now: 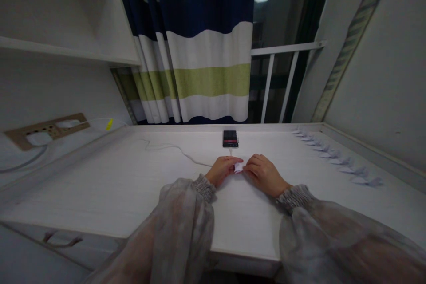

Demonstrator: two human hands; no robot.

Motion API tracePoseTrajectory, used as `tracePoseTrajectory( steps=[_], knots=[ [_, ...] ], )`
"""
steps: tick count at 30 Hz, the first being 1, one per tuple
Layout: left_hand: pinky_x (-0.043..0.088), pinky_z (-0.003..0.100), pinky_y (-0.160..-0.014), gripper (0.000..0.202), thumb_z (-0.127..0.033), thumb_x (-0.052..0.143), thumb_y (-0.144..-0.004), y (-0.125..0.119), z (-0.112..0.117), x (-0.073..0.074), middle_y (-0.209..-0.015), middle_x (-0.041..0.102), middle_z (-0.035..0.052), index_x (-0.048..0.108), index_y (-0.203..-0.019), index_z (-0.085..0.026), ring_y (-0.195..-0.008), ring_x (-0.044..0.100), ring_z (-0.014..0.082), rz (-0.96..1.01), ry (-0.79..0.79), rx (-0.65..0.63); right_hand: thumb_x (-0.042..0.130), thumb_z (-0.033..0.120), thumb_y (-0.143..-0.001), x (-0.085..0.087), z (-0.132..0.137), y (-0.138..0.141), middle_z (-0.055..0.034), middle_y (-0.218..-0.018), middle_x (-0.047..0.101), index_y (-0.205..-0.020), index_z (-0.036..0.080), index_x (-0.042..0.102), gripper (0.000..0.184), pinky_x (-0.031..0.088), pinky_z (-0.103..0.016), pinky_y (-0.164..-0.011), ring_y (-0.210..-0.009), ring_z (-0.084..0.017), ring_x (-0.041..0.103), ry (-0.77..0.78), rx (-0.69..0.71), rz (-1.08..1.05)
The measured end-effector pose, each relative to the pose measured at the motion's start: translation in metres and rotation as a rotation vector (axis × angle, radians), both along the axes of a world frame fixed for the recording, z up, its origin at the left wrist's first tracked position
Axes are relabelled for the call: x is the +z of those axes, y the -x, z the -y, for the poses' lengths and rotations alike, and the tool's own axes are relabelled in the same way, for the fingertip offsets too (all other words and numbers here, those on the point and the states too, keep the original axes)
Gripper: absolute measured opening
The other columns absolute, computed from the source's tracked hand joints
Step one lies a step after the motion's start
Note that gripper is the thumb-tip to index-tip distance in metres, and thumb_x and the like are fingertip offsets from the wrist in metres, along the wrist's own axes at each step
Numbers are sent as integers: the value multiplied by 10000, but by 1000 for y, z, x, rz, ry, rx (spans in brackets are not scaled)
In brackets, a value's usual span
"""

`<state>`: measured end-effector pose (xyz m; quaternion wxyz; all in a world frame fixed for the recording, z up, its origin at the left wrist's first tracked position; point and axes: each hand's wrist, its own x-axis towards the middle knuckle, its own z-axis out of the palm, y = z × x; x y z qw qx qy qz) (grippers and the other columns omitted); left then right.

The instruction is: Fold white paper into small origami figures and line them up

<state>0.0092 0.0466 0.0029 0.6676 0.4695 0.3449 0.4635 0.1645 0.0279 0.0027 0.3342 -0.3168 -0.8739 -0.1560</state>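
Note:
A small piece of folded white paper [238, 167] is held between my two hands, just above or on the white desk. My left hand [222, 170] grips its left side, the thumb and fingers closed on it. At the paper's right edge, my right hand [264, 175] pinches with its fingertips. Both wrists come out of gathered cuffs on sheer grey sleeves. Directly beyond the paper lies a phone [230, 138] with a blurred screen and a white cable [181, 148] that runs off to the left.
Along the desk's right side stands a row of several folded paper pieces [336, 158]. A power strip [49, 131] with plugs is on the left wall, below a shelf [66, 49]. The white desk [116, 182] ends at a striped curtain [213, 66] and a window railing [286, 49].

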Motion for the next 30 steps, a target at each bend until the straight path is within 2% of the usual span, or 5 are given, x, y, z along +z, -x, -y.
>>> tracePoseTrajectory(
  steps=[4,9,13,24,30],
  knots=[
    [444,303,-706,275,-279,676,-612,1,2,1,-661,585,31,621,-772,-62,-641,541,102,76,8,-92,516,179,-776,-3,-3,-2,-56,-682,590,-667,162,610,145,425,-287,-644,-705,-164,504,146,48,-195],
    [437,338,-776,536,-180,774,-470,3,0,-5,-792,604,28,570,-960,-108,-688,581,111,55,-41,-106,562,222,-740,-4,-5,-3,-34,-650,567,-611,166,562,141,427,-267,-596,-650,-145,513,349,35,-408],
    [437,308,-748,634,-161,775,-464,3,-3,-8,-782,613,25,527,-1046,-121,-659,572,94,29,-74,-119,546,248,-741,-3,-4,0,-15,-626,538,-589,168,533,172,412,-249,-562,-607,-127,505,441,35,-518],
    [441,307,-745,544,-90,709,-535,2,3,-3,-826,587,26,517,-1042,-128,-750,570,124,118,-42,-171,492,184,-761,-1,5,6,-25,-654,516,-604,178,498,157,402,-243,-547,-620,-128,493,276,41,-491],
    [387,199,-569,573,-46,636,-556,-2,0,-9,-773,564,-8,447,-1084,-165,-613,544,78,29,-114,-51,438,162,-783,-4,6,9,-30,-700,495,-671,185,461,116,415,-266,-603,-661,-139,480,209,48,-351]
  ],
)
